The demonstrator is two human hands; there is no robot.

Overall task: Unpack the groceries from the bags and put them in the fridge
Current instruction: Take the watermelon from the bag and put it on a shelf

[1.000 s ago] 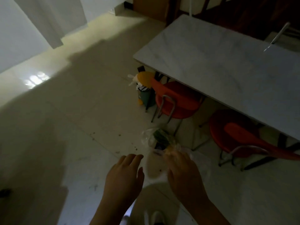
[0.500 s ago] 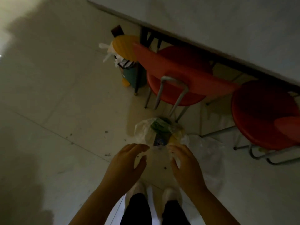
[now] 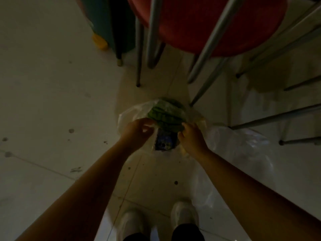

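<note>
Clear plastic bag (image 3: 132,113) sits on the tile floor (image 3: 43,101), just in front of the red chair (image 3: 217,23) legs. Left hand (image 3: 137,133) pinches the bag's left edge; right hand (image 3: 192,138) grips the right edge — mouth pulled apart. Inside: leafy greens (image 3: 166,113) on top, a dark blue packet (image 3: 165,142) below (label unreadable). A second, flattened bag (image 3: 239,150) lies just right. Light shoes (image 3: 184,214) at bottom.
</note>
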